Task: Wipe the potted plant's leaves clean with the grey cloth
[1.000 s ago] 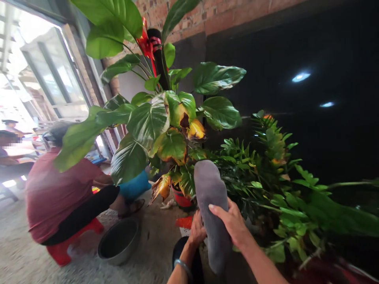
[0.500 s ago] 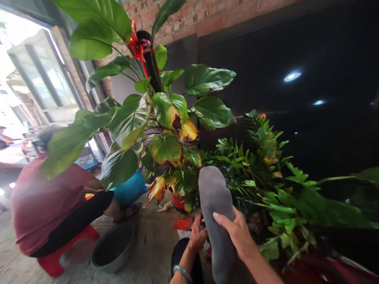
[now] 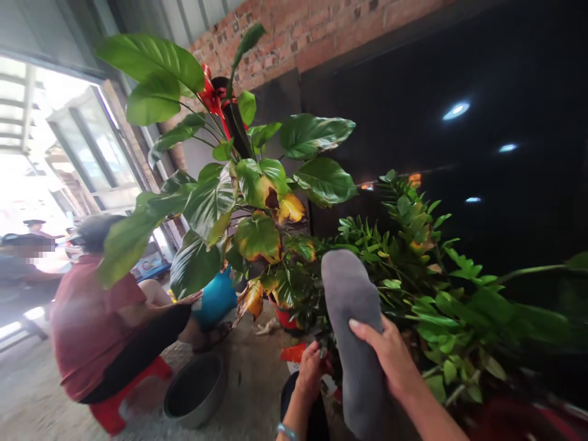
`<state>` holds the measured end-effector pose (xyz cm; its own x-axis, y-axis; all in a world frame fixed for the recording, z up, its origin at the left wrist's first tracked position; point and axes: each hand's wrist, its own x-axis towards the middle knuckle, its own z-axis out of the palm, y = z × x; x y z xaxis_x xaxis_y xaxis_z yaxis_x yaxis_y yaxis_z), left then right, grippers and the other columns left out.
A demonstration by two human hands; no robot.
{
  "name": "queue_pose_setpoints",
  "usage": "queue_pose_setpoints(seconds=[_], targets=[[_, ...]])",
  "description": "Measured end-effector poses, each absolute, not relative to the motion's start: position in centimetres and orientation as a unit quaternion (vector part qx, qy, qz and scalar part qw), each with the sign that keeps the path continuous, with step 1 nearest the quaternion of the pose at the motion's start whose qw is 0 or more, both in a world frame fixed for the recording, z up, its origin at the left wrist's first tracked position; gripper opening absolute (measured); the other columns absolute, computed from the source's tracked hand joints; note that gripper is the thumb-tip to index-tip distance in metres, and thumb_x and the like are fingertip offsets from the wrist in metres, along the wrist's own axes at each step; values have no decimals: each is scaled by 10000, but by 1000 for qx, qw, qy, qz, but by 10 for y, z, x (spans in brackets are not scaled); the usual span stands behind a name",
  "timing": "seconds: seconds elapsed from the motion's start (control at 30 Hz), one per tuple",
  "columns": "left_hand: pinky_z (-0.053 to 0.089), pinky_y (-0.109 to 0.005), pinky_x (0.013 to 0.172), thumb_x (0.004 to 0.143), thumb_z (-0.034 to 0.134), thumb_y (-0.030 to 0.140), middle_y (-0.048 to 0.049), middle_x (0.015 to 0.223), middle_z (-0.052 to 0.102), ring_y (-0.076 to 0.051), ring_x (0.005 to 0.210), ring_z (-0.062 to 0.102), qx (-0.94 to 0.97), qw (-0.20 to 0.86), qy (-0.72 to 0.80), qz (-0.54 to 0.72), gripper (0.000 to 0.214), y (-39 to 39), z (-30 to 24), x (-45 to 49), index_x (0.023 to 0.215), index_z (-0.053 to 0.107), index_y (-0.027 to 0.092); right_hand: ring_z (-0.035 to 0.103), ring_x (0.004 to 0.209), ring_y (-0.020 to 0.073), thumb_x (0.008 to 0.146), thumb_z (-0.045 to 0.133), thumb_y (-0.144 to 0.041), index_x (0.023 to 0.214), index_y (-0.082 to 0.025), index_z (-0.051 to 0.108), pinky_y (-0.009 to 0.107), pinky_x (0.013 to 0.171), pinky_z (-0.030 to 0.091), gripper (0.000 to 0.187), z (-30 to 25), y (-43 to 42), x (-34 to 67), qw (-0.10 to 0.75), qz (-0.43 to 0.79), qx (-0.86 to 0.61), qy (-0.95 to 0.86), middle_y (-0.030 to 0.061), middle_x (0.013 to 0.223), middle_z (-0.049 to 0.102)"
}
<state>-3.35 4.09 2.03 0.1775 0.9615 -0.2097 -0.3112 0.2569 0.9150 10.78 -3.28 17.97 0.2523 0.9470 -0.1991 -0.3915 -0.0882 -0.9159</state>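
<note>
My right hand (image 3: 390, 349) is closed around a long grey sock (image 3: 353, 331), its thumb lying across the front. Upright and filled out to a foot shape, the sock has its rounded toe end at the top. Left of the sock and lower down is my left hand (image 3: 312, 370), with a pale bracelet on its wrist. Its fingers are curled and pinched together; whatever lies between them is too small to make out. Under my left forearm shows a dark trouser leg (image 3: 294, 392).
A large potted plant (image 3: 257, 236) with some yellowed leaves rises ahead, bushy plants (image 3: 413, 269) to its right. At left a person in a red shirt (image 3: 92, 312) sits on a red stool (image 3: 110, 392). A grey basin (image 3: 193, 392) and a red-and-white packet (image 3: 293, 353) stand nearby.
The view has shifted, so the surroundings sit farther right. My left hand's fingers have come away from the sock's edge and curled together. My right hand keeps its hold on the sock.
</note>
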Motion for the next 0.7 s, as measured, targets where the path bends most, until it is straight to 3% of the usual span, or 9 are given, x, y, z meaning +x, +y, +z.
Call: queue_pose_setpoints(seconds=[0.13,0.27,0.37,0.5,0.7], targets=[[339,-252,519,287,886,577,42,514,507,-91,485,411,352,694,409,477,607,38,34,-32,591,534,188,661,583,284,425,776,-445,615,-186,663,386,555,529,340,150,-31,108,566,628,-507,-168,82,556,681],[359,-247,548,286,908,553,47,530,538,-93,503,451,338,717,397,463,621,43,31,-40,666,600,170,701,694,298,499,794,-470,746,-180,719,387,639,553,388,121,-63,102,567,614,-522,-170,77,671,735],[386,-262,568,302,917,533,36,556,578,-106,513,488,327,729,389,458,615,48,24,-44,701,621,171,696,676,303,480,807,-467,819,-161,722,387,632,545,464,143,-61,104,599,576,-513,-214,68,661,733],[387,-258,562,273,927,508,21,588,612,-103,512,505,313,726,397,467,620,48,25,-43,688,620,165,690,678,300,405,813,-393,769,-183,692,381,615,540,437,173,-23,111,688,483,-510,-182,48,642,733],[403,-265,566,242,923,510,-2,613,634,-112,532,510,302,713,420,474,621,45,31,-45,658,616,166,709,731,345,461,749,-424,633,-242,648,442,636,568,270,122,-38,100,634,591,-498,22,50,543,699]])
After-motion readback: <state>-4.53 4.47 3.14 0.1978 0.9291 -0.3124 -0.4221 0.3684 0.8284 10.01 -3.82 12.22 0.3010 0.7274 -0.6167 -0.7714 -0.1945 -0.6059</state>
